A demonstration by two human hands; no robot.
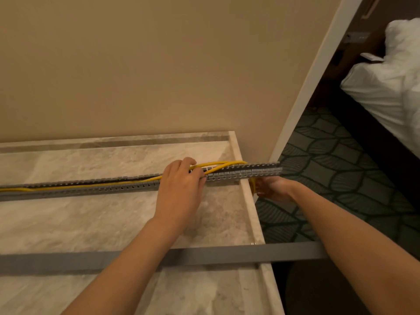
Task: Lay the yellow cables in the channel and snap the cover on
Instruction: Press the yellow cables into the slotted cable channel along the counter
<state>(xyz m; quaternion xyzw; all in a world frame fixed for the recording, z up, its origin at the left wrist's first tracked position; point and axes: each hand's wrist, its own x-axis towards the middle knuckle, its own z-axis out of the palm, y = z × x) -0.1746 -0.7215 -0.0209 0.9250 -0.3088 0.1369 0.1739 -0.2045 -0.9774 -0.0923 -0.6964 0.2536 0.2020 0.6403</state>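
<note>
Head cam: left hand (181, 185) pinches yellow cables (91, 185) into slotted channel (241, 172) on marble top (91, 223); right hand (270, 188) grips slack off the edge. Cables look springy. Cover (227, 254) lies nearer, likely stiff: grip mid-span.

Warm, dim indoor light, yellowish cast over everything. Beige wall (159, 64) evenly lit, slightly darker toward far left corner. Soft shadow under left hand (181, 189) on marble countertop (68, 223), edges fuzzy, no hard source visible. Right hand (270, 187) sits in shade past counter edge, detail muddy there. Small glint on counter rim near right. White bedding (391, 83) far right brightest spot, bit washed out. Carpet (329, 167) dark, noisy. Overall soft, compression smear. Wide-angle bend noticeable at edges; near forearms stretched.
</note>
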